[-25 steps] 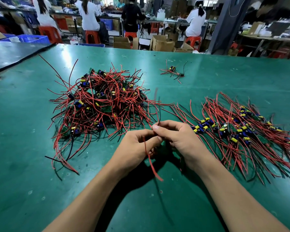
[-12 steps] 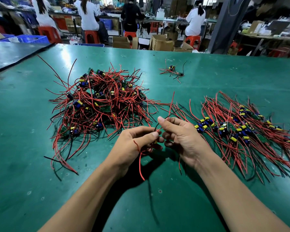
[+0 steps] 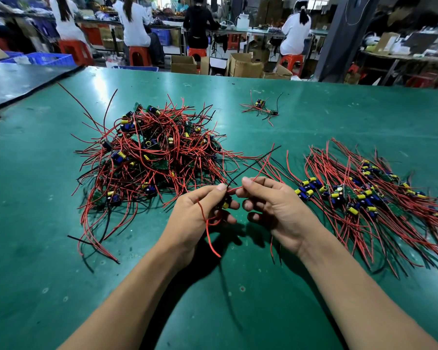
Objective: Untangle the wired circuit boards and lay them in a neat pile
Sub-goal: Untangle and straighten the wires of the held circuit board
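Nowhere legible writing: hands (image 3: 195, 218) on board (image 3: 225, 203).

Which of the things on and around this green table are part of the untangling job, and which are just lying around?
Part of the job:
- tangled heap of wired boards
- sorted pile, wires lying roughly parallel
- one board held in the left hand, its red wire pinched by the right hand
- stray boards farther back, probably

Just lying about:
- cardboard boxes
- blue crate
- red stools
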A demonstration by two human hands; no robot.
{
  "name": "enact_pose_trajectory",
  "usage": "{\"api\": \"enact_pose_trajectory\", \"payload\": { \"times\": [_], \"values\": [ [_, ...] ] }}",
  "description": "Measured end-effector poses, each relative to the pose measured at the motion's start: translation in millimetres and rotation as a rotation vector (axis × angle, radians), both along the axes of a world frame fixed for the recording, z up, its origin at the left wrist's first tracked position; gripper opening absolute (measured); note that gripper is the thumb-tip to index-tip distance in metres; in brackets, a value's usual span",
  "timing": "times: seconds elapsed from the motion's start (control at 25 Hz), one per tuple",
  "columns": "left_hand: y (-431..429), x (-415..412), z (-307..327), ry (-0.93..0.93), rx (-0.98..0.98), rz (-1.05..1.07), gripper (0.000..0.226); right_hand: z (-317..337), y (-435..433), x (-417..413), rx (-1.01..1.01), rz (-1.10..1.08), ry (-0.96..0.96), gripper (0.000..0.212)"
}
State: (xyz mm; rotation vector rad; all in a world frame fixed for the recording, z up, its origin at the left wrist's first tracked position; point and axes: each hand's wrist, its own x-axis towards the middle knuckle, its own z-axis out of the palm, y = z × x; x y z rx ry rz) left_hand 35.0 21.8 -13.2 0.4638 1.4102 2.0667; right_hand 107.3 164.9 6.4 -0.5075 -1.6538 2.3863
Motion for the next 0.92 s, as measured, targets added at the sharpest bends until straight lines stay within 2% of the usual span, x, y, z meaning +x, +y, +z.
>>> {"api": "enact_pose_trajectory", "payload": {
  "times": [0.16, 0.32, 0.48, 0.6, 0.68, 0.76, 0.92],
  "values": [
    [2.1, 0.6, -3.7, 0.078, -0.043, 0.090, 0.020, 1.5, -5.6, -0.2, -0.104, 0.034, 0.033, 0.026],
    [3.2, 5.5, -7.2, 0.211, -0.115, 0.048, 0.024, -1.4, -6.1, -1.5, 0.159, -0.087, 0.155, 0.025],
    [2.4, 7.9, -6.8, 0.325, -0.178, -0.052, 0.027, -7.1, -1.8, -3.0, 0.426, -0.218, 0.171, 0.013],
    [0.6, 6.0, -6.5, 0.306, -0.183, -0.074, 0.023, -7.4, -1.7, -1.6, 0.481, -0.192, 0.204, 0.007],
    [-0.7, 5.3, -6.3, 0.278, -0.178, -0.087, 0.018, -7.8, -0.9, -2.6, 0.503, -0.211, 0.195, 0.009],
    [-1.7, 5.2, -5.5, 0.227, -0.158, -0.120, 0.012, -8.0, 0.7, -4.1, 0.466, -0.259, 0.183, 0.011],
    [-1.5, 3.8, -4.7, 0.127, -0.116, -0.117, 0.024, -6.7, 2.3, -5.2, 0.341, -0.276, 0.195, 0.022]
  ]
}}
